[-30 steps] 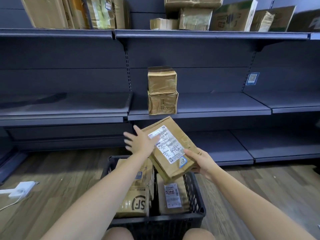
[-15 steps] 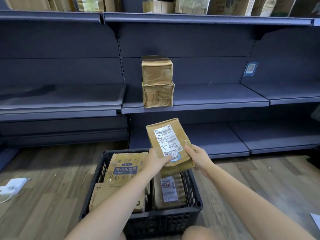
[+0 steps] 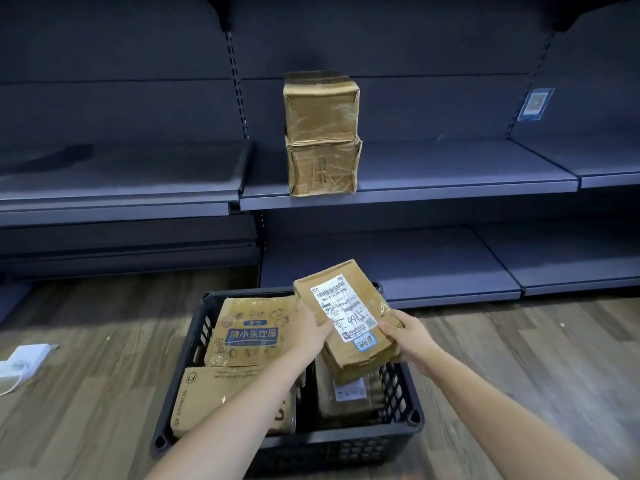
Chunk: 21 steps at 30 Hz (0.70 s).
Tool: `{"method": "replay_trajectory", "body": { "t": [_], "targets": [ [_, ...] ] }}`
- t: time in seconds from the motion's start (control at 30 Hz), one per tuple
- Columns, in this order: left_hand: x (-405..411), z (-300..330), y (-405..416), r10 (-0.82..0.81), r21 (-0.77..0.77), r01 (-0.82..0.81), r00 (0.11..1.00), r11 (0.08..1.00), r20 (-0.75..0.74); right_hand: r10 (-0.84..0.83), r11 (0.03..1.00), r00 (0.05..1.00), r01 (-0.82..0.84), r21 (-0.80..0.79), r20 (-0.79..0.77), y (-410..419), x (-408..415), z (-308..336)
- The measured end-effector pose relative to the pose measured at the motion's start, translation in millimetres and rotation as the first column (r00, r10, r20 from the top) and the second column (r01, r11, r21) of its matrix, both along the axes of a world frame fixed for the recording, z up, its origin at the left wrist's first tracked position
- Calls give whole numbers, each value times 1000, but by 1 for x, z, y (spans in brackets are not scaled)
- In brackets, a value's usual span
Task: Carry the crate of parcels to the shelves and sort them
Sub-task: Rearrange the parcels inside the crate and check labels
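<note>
A black plastic crate (image 3: 401,441) stands on the wood floor in front of me with several cardboard parcels inside. Above its right half I hold a small brown parcel (image 3: 343,323) with a white label facing up. My left hand (image 3: 310,329) grips its left edge and my right hand (image 3: 403,336) grips its lower right corner. In the crate lie a box with blue printed lettering (image 3: 247,332), an SF Express box (image 3: 225,396) and a labelled parcel (image 3: 349,393) under the held one. Two taped brown boxes (image 3: 320,133) are stacked on the middle shelf (image 3: 450,185).
Dark metal shelving runs across the view; the lower shelf (image 3: 398,265) sits just behind the crate. A blue tag (image 3: 535,103) hangs on the back panel at right. A white power adapter with cable (image 3: 26,356) lies on the floor at left.
My left hand moved from the parcel's top face to grip its left edge. The parcel dropped lower, closer over the crate. My view tilted down, so the top shelf has left the frame.
</note>
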<state>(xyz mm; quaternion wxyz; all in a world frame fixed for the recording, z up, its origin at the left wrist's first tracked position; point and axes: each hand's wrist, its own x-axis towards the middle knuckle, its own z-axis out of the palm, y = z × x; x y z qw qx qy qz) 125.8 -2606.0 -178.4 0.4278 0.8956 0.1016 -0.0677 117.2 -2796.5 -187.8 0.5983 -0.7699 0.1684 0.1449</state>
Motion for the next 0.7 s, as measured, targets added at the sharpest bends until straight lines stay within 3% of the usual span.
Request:
{"method": "replay_trajectory", "body": {
  "t": [0.23,0.4,0.5,0.6,0.7],
  "targets": [
    [32,-14,15,-75,-19,75,997,997,0,-10,996,994,19,84,-106,-9,23,-23],
    [55,-15,16,-100,-44,98,994,994,-42,124,992,981,-116,58,-149,-31,35,-13],
    [64,-18,16,-59,-51,58,998,997,-19,73,997,989,-70,27,-126,-31,41,-8],
    [64,-26,14,-17,13,17,999,1000,-37,-53,986,999,54,-156,9,-29,50,-6],
    [55,-35,11,51,52,-49,998,997,-44,-55,917,989,103,-386,134,-30,60,-3]
  ]
}}
